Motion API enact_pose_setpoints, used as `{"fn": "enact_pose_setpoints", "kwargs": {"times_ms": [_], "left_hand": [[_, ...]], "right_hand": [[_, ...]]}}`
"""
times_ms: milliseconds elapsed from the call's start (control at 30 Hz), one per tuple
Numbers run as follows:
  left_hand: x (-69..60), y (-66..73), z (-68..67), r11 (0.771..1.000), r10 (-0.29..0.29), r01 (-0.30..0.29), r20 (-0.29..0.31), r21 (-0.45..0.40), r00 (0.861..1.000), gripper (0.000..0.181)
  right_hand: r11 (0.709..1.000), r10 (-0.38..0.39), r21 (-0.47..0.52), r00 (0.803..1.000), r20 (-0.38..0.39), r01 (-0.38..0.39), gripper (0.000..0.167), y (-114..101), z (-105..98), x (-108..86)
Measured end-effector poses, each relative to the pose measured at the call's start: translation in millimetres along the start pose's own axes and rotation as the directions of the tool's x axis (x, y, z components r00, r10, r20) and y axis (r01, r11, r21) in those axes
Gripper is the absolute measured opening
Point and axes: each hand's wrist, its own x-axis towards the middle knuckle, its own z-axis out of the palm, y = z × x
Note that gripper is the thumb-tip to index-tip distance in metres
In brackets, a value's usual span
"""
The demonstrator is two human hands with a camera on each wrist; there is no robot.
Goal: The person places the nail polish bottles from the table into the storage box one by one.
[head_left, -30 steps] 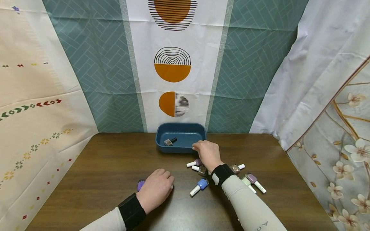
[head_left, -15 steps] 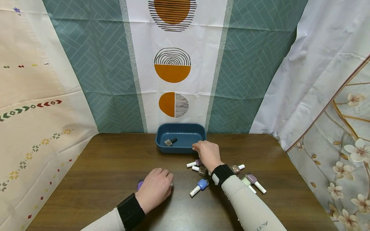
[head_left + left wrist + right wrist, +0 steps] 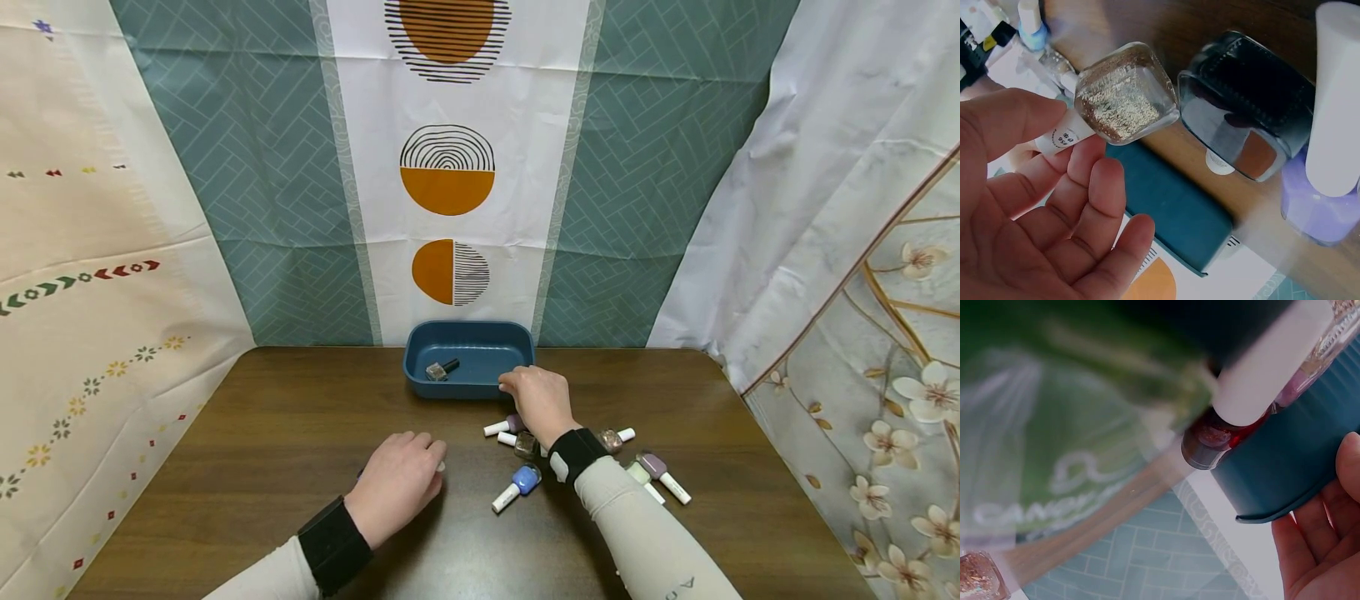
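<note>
Between thumb and fingertips, my left hand [image 3: 397,482] [image 3: 1054,206] pinches the white cap [image 3: 1065,132] of a gold-glitter nail polish bottle [image 3: 1125,94]. Beside it in the left wrist view are a dark bottle [image 3: 1241,106] and a purple bottle [image 3: 1322,209] with a white cap. My right hand [image 3: 538,402] [image 3: 1325,544] grips the front right corner of the blue tray [image 3: 471,390] [image 3: 1285,469]. One glitter bottle [image 3: 437,372] with a black cap lies inside the tray.
A blue bottle [image 3: 527,477] lies between the hands. Glitter bottles [image 3: 525,445] and a dark purple one [image 3: 514,422] are near the right wrist. To the right of the forearm lie a mauve bottle [image 3: 652,463] and a pale green one [image 3: 638,472]. Curtains hang behind the table [image 3: 300,400].
My left hand has shifted slightly left and away from me, covering more of the purple bottle in the head view. My right hand stays at the tray's corner.
</note>
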Motion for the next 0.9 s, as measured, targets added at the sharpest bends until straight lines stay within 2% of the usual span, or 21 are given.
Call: {"fn": "enact_pose_setpoints", "kwargs": {"times_ms": [167, 267, 500, 700, 900], "left_hand": [[1.0, -0.5, -1.7, 1.0, -0.011, 0.011, 0.004, -0.01, 1.0, 0.022], [2.4, -1.3, -2.8, 1.0, -0.022, 0.021, -0.014, -0.022, 1.0, 0.022], [6.3, -6.4, -7.5, 1.0, -0.027, 0.026, -0.114, -0.017, 0.993, 0.022], [13.2, -14.6, -12.3, 1.0, -0.007, 0.001, -0.216, -0.027, 0.976, 0.023], [23.4, -23.7, -15.7, 0.999, 0.002, -0.015, -0.267, -0.048, 0.964, 0.023]], "right_hand": [[1.0, -0.001, 0.008, 1.0, -0.004, 0.001, 0.009, 0, 0, -0.4], [1.0, -0.002, 0.009, 1.0, -0.009, 0.002, 0.008, 0, 0, -0.4], [1.0, 0.0, 0.006, 1.0, -0.013, 0.0, 0.008, 1, 2, -0.5], [1.0, -0.005, 0.015, 1.0, -0.018, 0.005, 0.009, 1, 1, -0.4], [1.0, -0.013, 0.015, 1.0, -0.026, 0.013, 0.009, 0, 0, -0.3]]}}
